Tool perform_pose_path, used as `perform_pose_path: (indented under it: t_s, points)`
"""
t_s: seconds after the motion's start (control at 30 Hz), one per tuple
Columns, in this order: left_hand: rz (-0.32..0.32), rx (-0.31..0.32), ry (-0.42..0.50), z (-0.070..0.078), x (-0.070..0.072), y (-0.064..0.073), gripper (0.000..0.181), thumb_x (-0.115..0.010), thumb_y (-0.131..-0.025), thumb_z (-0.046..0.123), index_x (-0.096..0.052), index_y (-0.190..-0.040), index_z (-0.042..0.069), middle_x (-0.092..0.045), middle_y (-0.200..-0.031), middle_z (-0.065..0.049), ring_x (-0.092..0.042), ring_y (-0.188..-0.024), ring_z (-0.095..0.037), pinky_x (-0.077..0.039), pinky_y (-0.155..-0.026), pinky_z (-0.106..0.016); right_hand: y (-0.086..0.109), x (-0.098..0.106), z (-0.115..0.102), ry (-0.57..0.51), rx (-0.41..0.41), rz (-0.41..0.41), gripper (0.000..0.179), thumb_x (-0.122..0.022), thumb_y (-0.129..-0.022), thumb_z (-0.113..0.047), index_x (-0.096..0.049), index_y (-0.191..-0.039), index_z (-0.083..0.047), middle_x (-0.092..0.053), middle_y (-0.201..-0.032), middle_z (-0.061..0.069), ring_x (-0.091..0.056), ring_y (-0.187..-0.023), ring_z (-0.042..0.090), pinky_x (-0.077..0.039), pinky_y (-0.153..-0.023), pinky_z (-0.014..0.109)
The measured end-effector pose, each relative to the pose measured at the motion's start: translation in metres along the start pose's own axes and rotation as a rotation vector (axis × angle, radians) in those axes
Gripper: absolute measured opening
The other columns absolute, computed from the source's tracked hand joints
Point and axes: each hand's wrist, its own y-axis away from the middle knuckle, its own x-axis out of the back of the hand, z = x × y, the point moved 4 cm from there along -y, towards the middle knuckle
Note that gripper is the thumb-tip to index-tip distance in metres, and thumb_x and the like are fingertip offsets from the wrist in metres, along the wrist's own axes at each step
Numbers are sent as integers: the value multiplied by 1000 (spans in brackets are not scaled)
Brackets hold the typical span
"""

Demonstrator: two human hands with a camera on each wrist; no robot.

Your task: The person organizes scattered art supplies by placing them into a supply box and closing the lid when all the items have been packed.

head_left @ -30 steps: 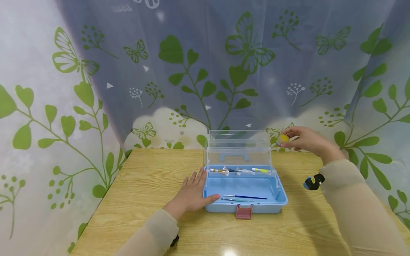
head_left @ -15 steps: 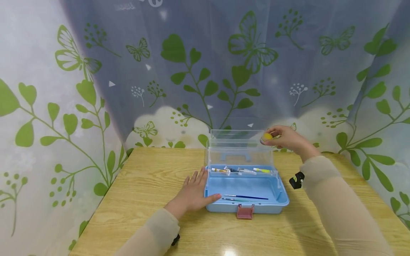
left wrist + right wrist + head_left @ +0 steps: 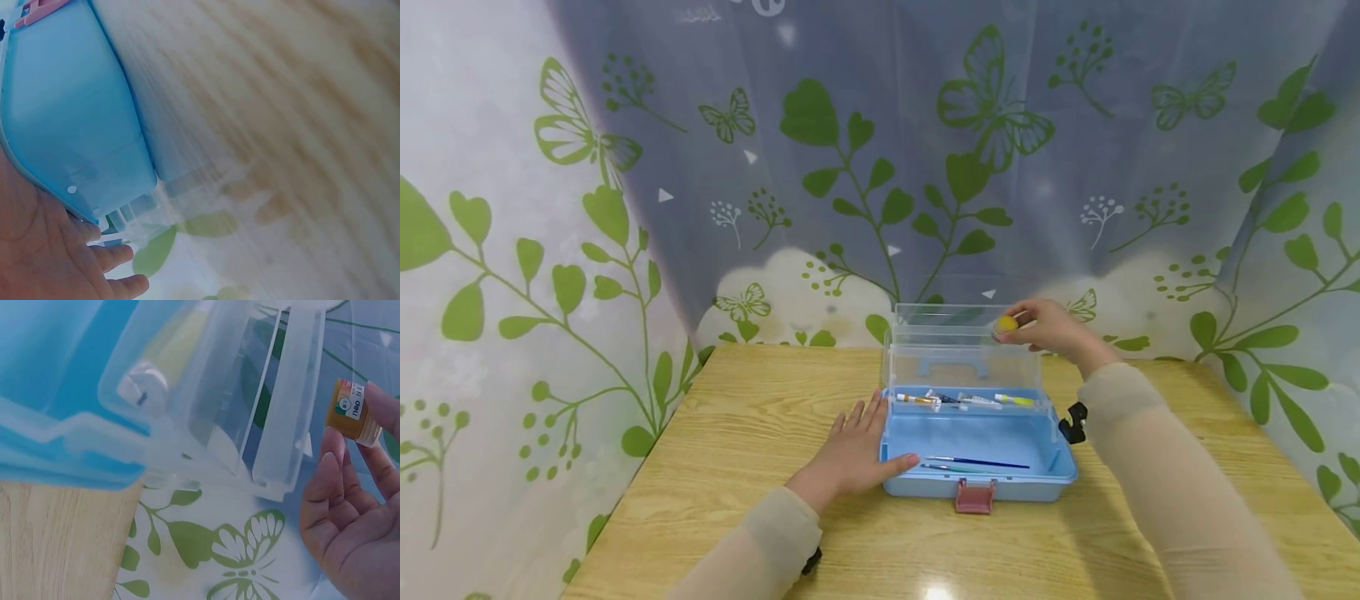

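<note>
A light blue plastic box (image 3: 917, 488) with a clear lid raised at the back stands on the table, its pink latch (image 3: 974, 498) hanging at the front. My left hand (image 3: 844, 457) rests along its left side with straight fingers, the thumb over the front rim; in the left wrist view the palm (image 3: 37, 244) lies against the blue wall. My right hand (image 3: 1054, 327) pinches a small yellow paint jar (image 3: 348, 411) between thumb and fingers, high by the lid's right half. A white label shows on the jar. Two thin paintbrushes (image 3: 977, 462) lie inside the box, near the front.
Several paint tubes (image 3: 979, 401) lie in a clear tray across the back of the box. The wooden table (image 3: 760, 392) ends at a curtain (image 3: 842, 192) printed with leaves and butterflies. The clear lid (image 3: 958, 333) stands upright between the box and that curtain.
My right hand has moved left with the paint jar, from right of the box to over the lid's right part. My left hand has stayed at the box's side.
</note>
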Motion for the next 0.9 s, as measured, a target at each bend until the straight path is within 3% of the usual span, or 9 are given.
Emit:
perform_pose_path:
  t_s: [0.27, 0.73, 0.9]
  points:
    - [1, 0, -3, 0, 0, 0, 109, -29, -89, 85, -3, -161, 8, 3, -168, -9, -9, -152, -37, -10, -119, -58, -11, -9, -1, 16, 10, 0, 51, -75, -92, -18, -55, -134, 3, -55, -129, 27, -59, -112, 39, -52, -92, 55]
    - [10, -8, 14, -1, -1, 0, 110, -28, -88, 86, -4, -161, 8, 2, -168, -9, -10, -152, -38, -11, -119, -59, -21, -21, -3, 135, 7, -1, 48, -75, -92, -19, -58, -131, 3, -61, -119, 24, -59, -109, 38, -49, -92, 52]
    - [12, -1, 5, -1, -1, 0, 109, -29, -88, 85, -3, -161, 8, 1, -168, -9, -10, -152, -37, -10, -119, -58, -21, -24, -4, 124, 5, -22, 43, -72, -93, -16, -59, -130, 3, -60, -123, 26, -57, -114, 40, -49, -94, 53]
